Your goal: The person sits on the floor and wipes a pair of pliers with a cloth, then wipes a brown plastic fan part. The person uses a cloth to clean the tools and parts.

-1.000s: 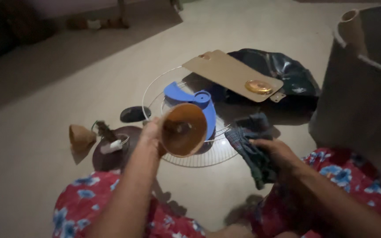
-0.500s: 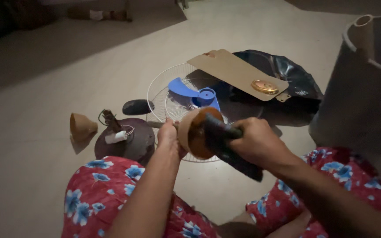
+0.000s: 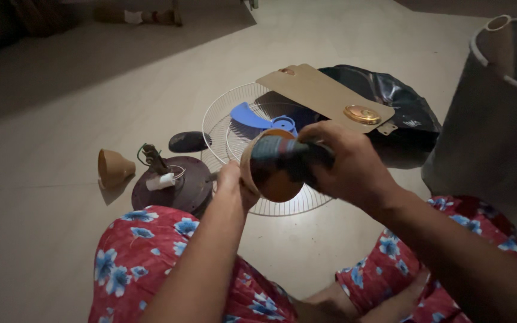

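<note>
Gripping a dark cloth, the fingers of the right hand are curling tightly around it and pressing it into the open mouth of an orange-brown cup-shaped cover. The left hand is holding that cover from its left side, fingers wrapped behind the rim where they are mostly hidden. The cover is hanging in the air above the near edge of a white wire fan grille that is lying flat on the floor.

One blue fan blade is lying on the grille. One tan flat board is resting partly over the grille's far side, carrying one round golden cap. One black plastic bag is lying under and behind the board. Left of the hands, one dark round base with wires and a white part is sitting on the floor, with one small tan cone just beside it and one dark oval piece near the grille's left rim. One grey tub is standing at the right.

The floor is pale, smooth and dimly lit; the person is sitting on it in red flowered clothing.
</note>
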